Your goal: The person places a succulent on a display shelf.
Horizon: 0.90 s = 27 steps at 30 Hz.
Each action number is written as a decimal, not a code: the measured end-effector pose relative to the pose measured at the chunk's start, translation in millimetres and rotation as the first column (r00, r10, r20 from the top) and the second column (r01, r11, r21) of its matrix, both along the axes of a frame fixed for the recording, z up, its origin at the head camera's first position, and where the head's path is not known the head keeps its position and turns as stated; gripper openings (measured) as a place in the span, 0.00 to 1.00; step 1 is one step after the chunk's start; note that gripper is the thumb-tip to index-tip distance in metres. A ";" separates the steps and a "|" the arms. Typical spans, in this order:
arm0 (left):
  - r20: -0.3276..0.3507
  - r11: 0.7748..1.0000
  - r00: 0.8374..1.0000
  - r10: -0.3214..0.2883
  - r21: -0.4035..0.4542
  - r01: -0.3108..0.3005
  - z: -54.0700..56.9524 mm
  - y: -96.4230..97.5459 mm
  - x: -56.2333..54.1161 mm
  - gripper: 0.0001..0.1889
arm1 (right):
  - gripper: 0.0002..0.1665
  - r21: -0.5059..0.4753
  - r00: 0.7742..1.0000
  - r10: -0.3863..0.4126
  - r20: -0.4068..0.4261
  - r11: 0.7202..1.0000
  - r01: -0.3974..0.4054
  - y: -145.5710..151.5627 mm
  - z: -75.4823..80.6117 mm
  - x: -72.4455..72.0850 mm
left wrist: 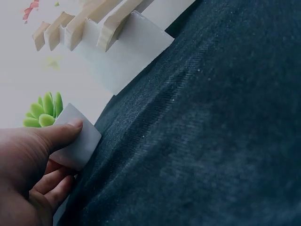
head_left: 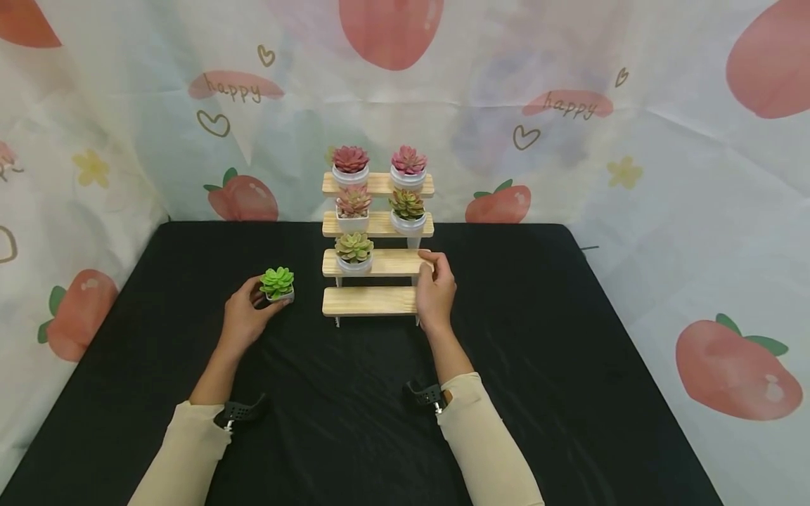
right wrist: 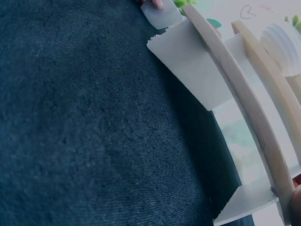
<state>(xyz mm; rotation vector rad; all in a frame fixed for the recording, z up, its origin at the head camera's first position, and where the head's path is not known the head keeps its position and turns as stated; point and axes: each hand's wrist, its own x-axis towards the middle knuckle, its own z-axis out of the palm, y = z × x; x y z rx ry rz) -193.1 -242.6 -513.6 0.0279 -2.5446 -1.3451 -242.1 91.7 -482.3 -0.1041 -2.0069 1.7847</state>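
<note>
My left hand grips a small white pot holding a bright green succulent, left of a four-tier wooden plant stand. In the left wrist view the thumb presses one side of the square pot, low by the black cloth; fingers are partly hidden behind it. My right hand holds the right end of the stand at its lower tiers, with thumb and index finger at the third board. Only a bit of that hand shows in the right wrist view.
Two reddish succulents, one dark red and one pink, stand on the top tier. Below are a pale pink one, a green-red one, and a yellow-green one on the third tier. Black cloth covers the table; a printed curtain hangs behind.
</note>
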 end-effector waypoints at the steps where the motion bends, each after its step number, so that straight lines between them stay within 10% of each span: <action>1: -0.002 1.000 1.000 0.001 0.001 -0.001 -0.2 0.1 0.1 0.34 | 0.17 0.000 1.000 -0.002 0.000 1.000 0.002 -0.3 0.2 0.2; 27: -0.093 1.000 0.996 -0.015 -0.025 0.012 22.3 11.3 17.4 0.33 | 0.16 -0.003 1.000 0.013 -0.019 1.000 -0.013 0.2 -2.0 -0.8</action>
